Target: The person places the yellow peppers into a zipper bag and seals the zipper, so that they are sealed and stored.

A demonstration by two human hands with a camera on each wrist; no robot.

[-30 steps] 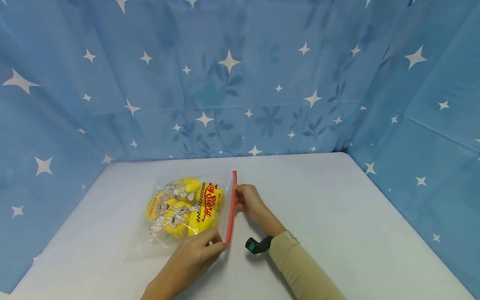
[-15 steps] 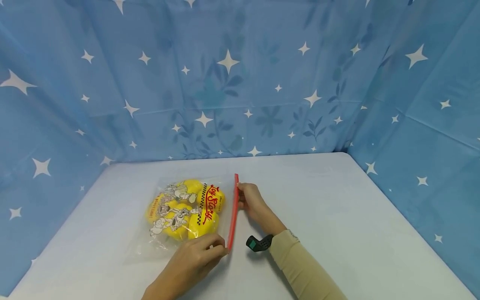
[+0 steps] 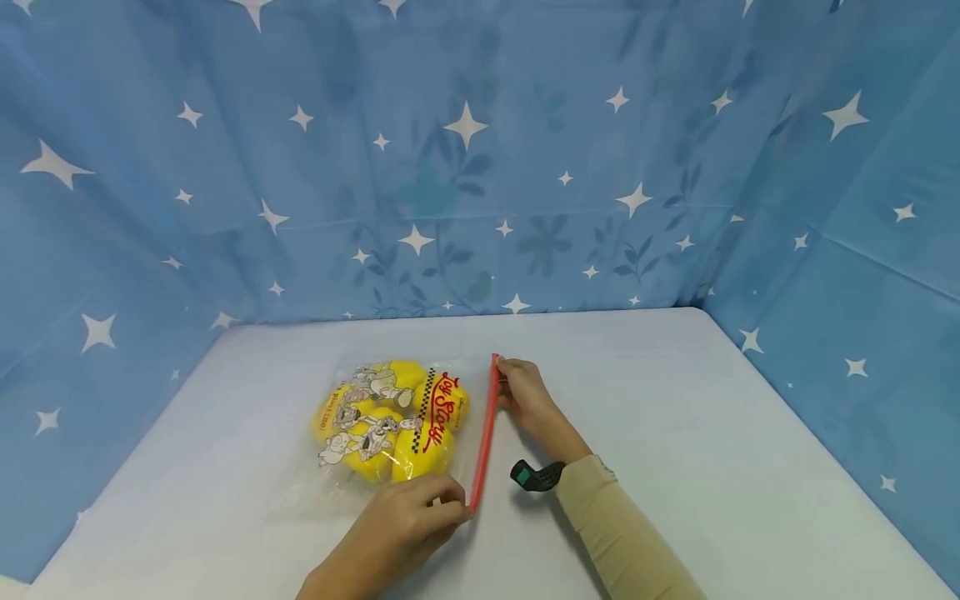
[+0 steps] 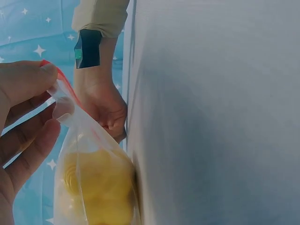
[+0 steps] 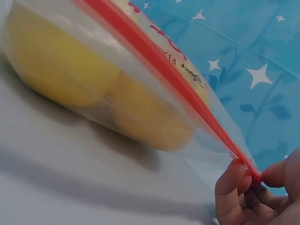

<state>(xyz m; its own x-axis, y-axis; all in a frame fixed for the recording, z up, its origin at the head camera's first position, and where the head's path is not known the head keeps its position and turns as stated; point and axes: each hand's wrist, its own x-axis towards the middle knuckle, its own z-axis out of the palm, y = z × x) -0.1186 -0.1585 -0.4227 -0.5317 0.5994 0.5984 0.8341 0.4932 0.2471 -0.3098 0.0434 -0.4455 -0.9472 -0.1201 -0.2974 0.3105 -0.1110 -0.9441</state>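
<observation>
A clear zip bag (image 3: 322, 487) printed with cartoon figures and red "Toy Story" lettering lies on the table, its red zip strip (image 3: 486, 433) on the right side. Inside are several yellow lemon-like fruits (image 3: 423, 450). My left hand (image 3: 408, 525) pinches the near end of the strip; in the left wrist view its thumb (image 4: 28, 82) presses on the red edge. At the far end, my right hand (image 3: 528, 396) pinches the strip, and the right wrist view shows thumb and fingers (image 5: 229, 187) meeting at the strip's corner. The strip is raised and stretched between both hands.
The white table (image 3: 675, 433) extends to both sides of the bag. A blue curtain (image 3: 480, 167) with white stars closes off the back and the sides. A black wrist camera (image 3: 536, 477) sits on the right wrist, close over the table.
Both hands and the bag appear a little farther right in the head view, which has itself shifted slightly. My right hand now sits nearer the far end of the red strip.
</observation>
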